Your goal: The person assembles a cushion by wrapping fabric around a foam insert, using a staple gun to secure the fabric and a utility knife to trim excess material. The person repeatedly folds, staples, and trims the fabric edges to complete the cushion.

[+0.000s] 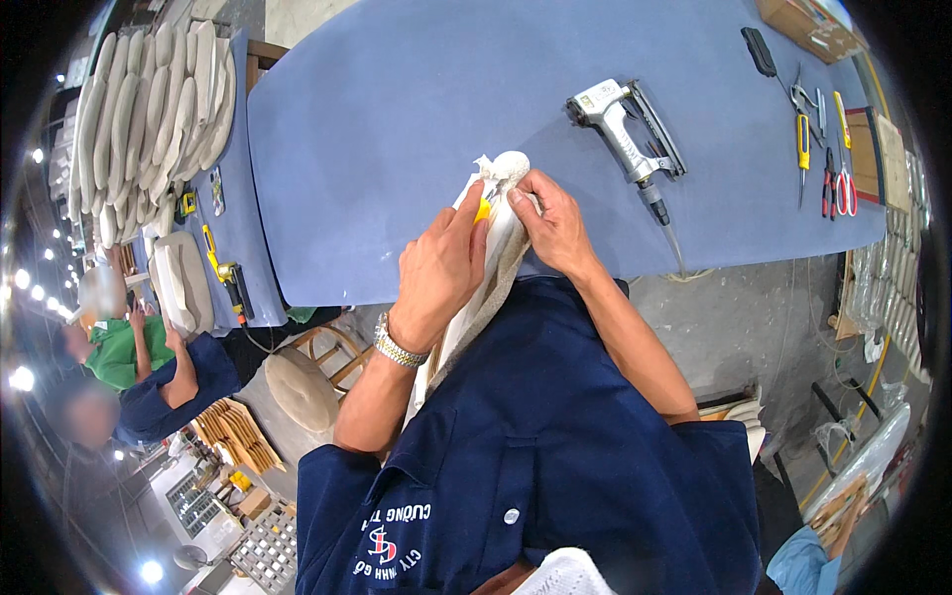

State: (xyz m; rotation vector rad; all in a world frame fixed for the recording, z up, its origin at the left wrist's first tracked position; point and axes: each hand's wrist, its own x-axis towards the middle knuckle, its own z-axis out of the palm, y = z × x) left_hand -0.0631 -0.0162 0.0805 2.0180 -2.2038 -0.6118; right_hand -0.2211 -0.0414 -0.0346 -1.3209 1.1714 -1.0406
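Observation:
A long, narrow padded piece [480,288] in off-white and grey-beige fabric runs from my lap up over the near edge of the blue table, its rounded end pointing away from me. My left hand [441,253], with a metal watch on its wrist, is closed around a small yellow-handled tool [483,210]; its working tip lies against the fabric, and its exact kind is hidden. On the other side, my right hand [551,223] pinches the fabric edge just below the rounded end. Loose fabric sticks up beside that end.
A pneumatic staple gun [625,129] with a hose lies right on the blue table [397,109]. Farther right are a yellow screwdriver [802,149], red-handled scissors [846,188] and pliers. Stacked cushions [149,109] and a yellow power tool [228,273] are at left, near two people.

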